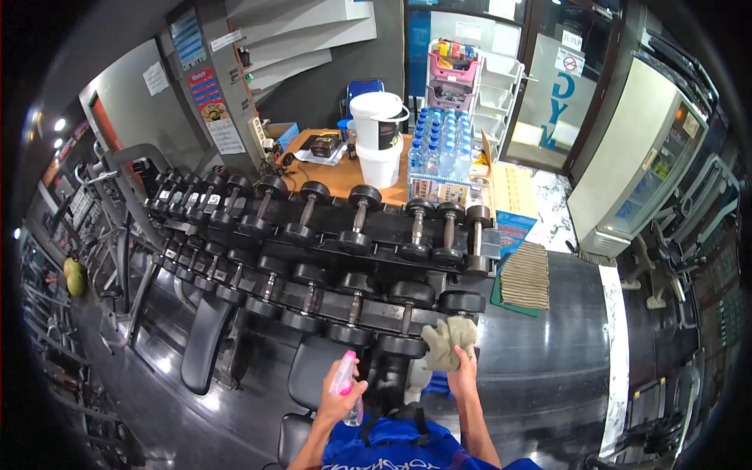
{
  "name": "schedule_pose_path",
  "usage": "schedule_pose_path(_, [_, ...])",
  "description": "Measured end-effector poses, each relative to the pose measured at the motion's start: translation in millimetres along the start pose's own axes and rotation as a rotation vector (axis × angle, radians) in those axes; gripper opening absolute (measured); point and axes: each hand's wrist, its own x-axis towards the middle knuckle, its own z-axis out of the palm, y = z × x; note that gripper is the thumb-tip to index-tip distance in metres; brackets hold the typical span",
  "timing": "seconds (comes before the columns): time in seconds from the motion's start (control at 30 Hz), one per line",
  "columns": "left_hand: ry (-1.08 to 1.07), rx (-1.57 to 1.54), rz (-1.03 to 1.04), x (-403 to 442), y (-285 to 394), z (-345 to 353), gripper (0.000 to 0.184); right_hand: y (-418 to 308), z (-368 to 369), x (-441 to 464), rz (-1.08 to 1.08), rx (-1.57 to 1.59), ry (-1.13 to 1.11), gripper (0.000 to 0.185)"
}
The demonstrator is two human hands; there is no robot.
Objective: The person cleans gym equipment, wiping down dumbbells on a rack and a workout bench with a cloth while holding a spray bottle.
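Note:
My left hand (340,396) is wrapped round a clear spray bottle (352,413) with a pink and white top, held upright in front of my blue shirt. A greenish-beige cloth (450,341) is bunched in my right hand (464,371), with the fingers partly hidden behind it. The cloth is up against the right end of the lower dumbbell row, overlapping a black dumbbell (462,302); whether they touch I cannot tell. Left of the cloth lies another dumbbell (406,318) on the same tier.
A two-tier dumbbell rack (313,249) spans the middle. Behind it, a wooden desk (313,177) bears stacked white buckets (381,160) and several water bottles (445,139). Padded benches (205,345) stand in front. A striped mat (526,276) lies right, near a fridge (638,149).

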Motion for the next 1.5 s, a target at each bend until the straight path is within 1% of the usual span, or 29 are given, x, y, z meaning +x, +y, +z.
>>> schedule_pose_path(0.07, [0.019, 0.029, -0.016, 5, 2, 3, 0.048, -1, 3, 8, -0.016, -0.019, 0.032, 0.053])
schedule_pose_path(0.13, [0.027, 0.056, -0.002, 15, 4, 5, 0.05, -6, 12, 14, -0.018, -0.028, 0.014, 0.052])
schedule_pose_path(0.27, [0.059, 0.129, -0.089, 38, 6, 23, 0.035, -12, 27, 27, -0.006, -0.05, 0.038, 0.051])
schedule_pose_path(0.3, [0.064, 0.126, -0.046, 47, 5, 28, 0.025, -14, 31, 32, -0.001, -0.058, 0.054, 0.051])
schedule_pose_path(0.4, [-0.002, 0.074, -0.075, 76, -12, 29, 0.021, -19, 38, 50, -0.068, -0.052, 0.026, 0.052])
schedule_pose_path(0.43, [-0.01, 0.058, -0.082, 87, -9, 33, 0.016, -21, 41, 57, -0.096, -0.103, 0.053, 0.049])
schedule_pose_path(0.53, [-0.083, 0.082, -0.016, 130, -11, 35, 0.013, -25, 49, 84, -0.133, -0.219, 0.05, 0.048])
schedule_pose_path(0.57, [-0.095, 0.021, -0.034, 147, -12, 37, 0.01, -24, 50, 97, -0.143, -0.193, 0.052, 0.047])
schedule_pose_path(0.67, [-0.149, 0.028, -0.039, 203, -17, 39, 0.011, -32, 67, 128, -0.148, -0.164, 0.09, 0.046])
schedule_pose_path(0.7, [-0.181, 0.037, -0.006, 223, -19, 38, 0.013, -35, 74, 140, -0.145, -0.142, 0.091, 0.046])
schedule_pose_path(0.83, [-0.2, -0.036, 0.019, 305, -30, 41, 0.015, -38, 91, 190, -0.121, -0.113, 0.108, 0.046])
schedule_pose_path(0.97, [-0.247, -0.008, -0.058, 380, -41, 47, 0.012, -36, 98, 239, -0.16, -0.172, 0.137, 0.045])
schedule_pose_path(1.07, [-0.262, 0.129, -0.098, 427, -53, 53, 0.009, -42, 112, 264, -0.175, -0.208, 0.168, 0.044])
schedule_pose_path(1.2, [-0.259, 0.243, -0.117, 474, -72, 64, 0.01, -46, 121, 290, -0.183, -0.207, 0.207, 0.044])
schedule_pose_path(1.23, [-0.233, 0.278, 0.016, 486, -79, 68, 0.011, -46, 119, 295, -0.179, -0.209, 0.216, 0.044])
schedule_pose_path(1.33, [-0.272, 0.315, -0.119, 507, -88, 74, 0.011, -41, 106, 309, -0.164, -0.22, 0.249, 0.047])
schedule_pose_path(1.43, [-0.269, 0.37, -0.055, 526, -105, 80, 0.012, -40, 101, 321, -0.159, -0.229, 0.274, 0.048])
schedule_pose_path(1.5, [-0.259, 0.33, 0.052, 536, -116, 83, 0.008, -40, 103, 328, -0.165, -0.219, 0.269, 0.049])
